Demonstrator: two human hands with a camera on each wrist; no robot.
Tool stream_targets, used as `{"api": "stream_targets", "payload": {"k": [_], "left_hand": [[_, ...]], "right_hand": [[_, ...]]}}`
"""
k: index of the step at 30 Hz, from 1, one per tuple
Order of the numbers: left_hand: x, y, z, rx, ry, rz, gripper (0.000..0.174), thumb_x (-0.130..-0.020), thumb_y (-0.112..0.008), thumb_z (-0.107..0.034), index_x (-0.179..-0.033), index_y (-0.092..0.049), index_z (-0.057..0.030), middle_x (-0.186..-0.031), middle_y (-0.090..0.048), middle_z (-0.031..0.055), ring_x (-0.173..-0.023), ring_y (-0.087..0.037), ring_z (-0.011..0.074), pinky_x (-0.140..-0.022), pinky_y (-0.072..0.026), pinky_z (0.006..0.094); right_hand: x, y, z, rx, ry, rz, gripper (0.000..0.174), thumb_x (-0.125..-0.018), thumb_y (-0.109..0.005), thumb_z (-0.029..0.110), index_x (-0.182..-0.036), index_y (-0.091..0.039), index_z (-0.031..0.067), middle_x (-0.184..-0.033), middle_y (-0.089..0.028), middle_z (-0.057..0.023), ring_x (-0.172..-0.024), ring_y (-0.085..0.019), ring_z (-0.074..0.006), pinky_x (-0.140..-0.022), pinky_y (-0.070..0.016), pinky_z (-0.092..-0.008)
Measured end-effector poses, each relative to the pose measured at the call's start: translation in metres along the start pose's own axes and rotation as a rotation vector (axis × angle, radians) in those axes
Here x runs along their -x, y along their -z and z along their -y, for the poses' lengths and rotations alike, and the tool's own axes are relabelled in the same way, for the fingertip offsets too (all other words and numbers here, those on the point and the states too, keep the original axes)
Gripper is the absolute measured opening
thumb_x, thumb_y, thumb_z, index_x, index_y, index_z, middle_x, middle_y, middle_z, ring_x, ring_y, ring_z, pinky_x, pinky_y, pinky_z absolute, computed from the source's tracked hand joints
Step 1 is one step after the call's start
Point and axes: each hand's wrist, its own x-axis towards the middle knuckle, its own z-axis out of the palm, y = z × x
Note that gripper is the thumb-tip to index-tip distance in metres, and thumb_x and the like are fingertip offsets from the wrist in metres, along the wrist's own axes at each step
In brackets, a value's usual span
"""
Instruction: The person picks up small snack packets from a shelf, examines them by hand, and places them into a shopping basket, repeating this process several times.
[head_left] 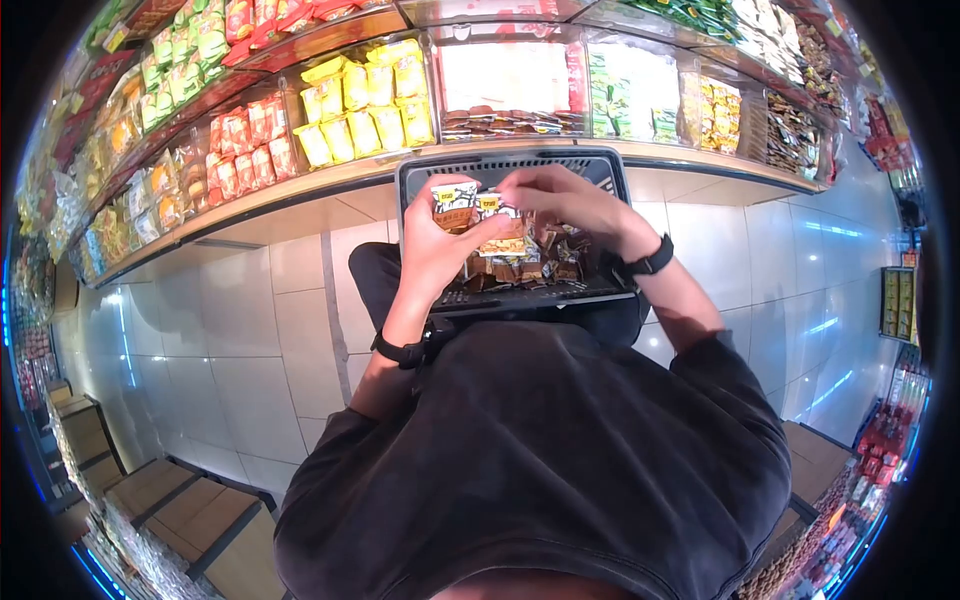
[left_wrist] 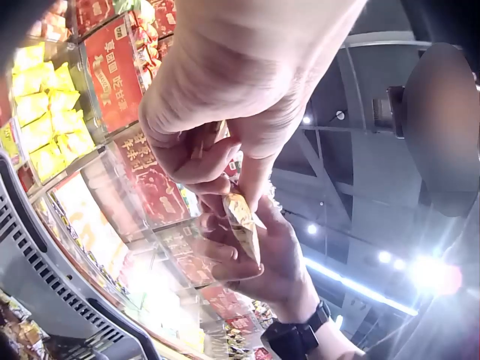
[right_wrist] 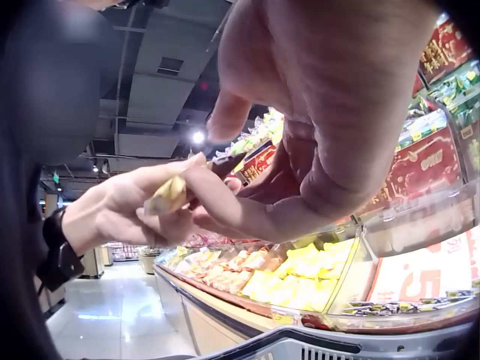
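My left hand (head_left: 437, 245) pinches a small white-and-brown snack packet (head_left: 508, 240) between thumb and fingers, above a dark shopping basket (head_left: 407, 180). A second similar packet (head_left: 456, 200) sits tucked in the same hand, beside the first. From the right, my right hand (head_left: 575, 208) reaches in, its fingertips right at the upper edge of the pinched packet. In the right wrist view its thumb stands apart from the bent fingers. The left wrist view shows the pinched packet (left_wrist: 241, 225) edge-on between both hands. Many loose brown-and-white packets (head_left: 535, 268) lie in the basket below.
Beyond the basket runs a snack shelf (head_left: 370, 165) with bins of yellow bags (head_left: 365, 100), red bags (head_left: 245, 140) and dark packets (head_left: 790, 135). The basket rests by the person's knees, close to the shelf edge. Tiled floor (head_left: 225, 300) extends on both sides.
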Motion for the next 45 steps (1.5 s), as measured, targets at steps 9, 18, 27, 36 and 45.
{"api": "stream_targets", "payload": {"k": [9, 18, 27, 36, 45], "left_hand": [[0.006, 0.021, 0.019, 0.296, 0.28, -0.125, 0.022, -0.104, -0.06, -0.027, -0.109, -0.059, -0.005, -0.09, -0.073, 0.0121, -0.063, -0.059, 0.0095, -0.047, -0.036, 0.0207], [0.008, 0.023, 0.043, 0.324, 0.349, -0.094, 0.019, -0.104, -0.059, -0.019, -0.114, -0.055, -0.0042, -0.09, -0.073, 0.0137, -0.064, -0.059, 0.0082, -0.046, -0.0388, 0.0215], [0.008, 0.027, 0.05, 0.388, 0.342, -0.102, 0.019, -0.103, -0.06, -0.02, -0.111, -0.054, -0.0041, -0.09, -0.073, 0.0145, -0.063, -0.06, 0.0096, -0.046, -0.0394, 0.0222], [0.007, 0.022, 0.039, 0.434, 0.349, -0.053, 0.026, -0.106, -0.054, -0.027, -0.111, -0.051, -0.0021, -0.091, -0.072, 0.0182, -0.069, -0.069, 0.0171, -0.046, -0.0423, 0.0228], [0.014, 0.023, 0.023, 0.453, 0.312, 0.063, 0.056, -0.11, -0.03, -0.048, -0.112, -0.053, 0.0038, -0.083, -0.069, 0.0199, -0.067, -0.071, 0.0251, -0.045, -0.0496, 0.0272]], "right_hand": [[-0.061, 0.066, -0.018, 0.18, 0.078, -0.14, 0.019, -0.098, -0.069, 0.017, -0.095, -0.067, -0.0012, -0.082, -0.069, -0.0036, -0.073, -0.065, -0.0128, -0.067, -0.0536, -0.0287], [-0.198, 0.143, -0.095, 1.177, 0.488, -0.528, 0.013, -0.086, -0.056, -0.003, -0.099, -0.054, -0.0032, -0.088, -0.066, -0.0251, -0.084, -0.067, -0.0437, -0.074, -0.0546, -0.0495], [-0.221, 0.143, -0.12, 1.448, 0.427, -0.435, 0.026, -0.082, -0.06, -0.005, -0.107, -0.053, -0.0022, -0.1, -0.066, -0.0207, -0.098, -0.068, -0.0381, -0.084, -0.0578, -0.0426], [-0.229, 0.159, -0.124, 1.177, 0.398, -0.306, 0.022, -0.084, -0.061, -0.003, -0.105, -0.055, 0.0008, -0.099, -0.067, -0.0239, -0.092, -0.065, -0.0444, -0.079, -0.0525, -0.0504], [-0.115, 0.074, -0.042, 0.381, 0.341, -0.264, 0.023, -0.096, -0.068, 0.02, -0.109, -0.063, 0.0015, -0.097, -0.068, -0.008, -0.085, -0.065, -0.0172, -0.079, -0.0524, -0.0309]]}}
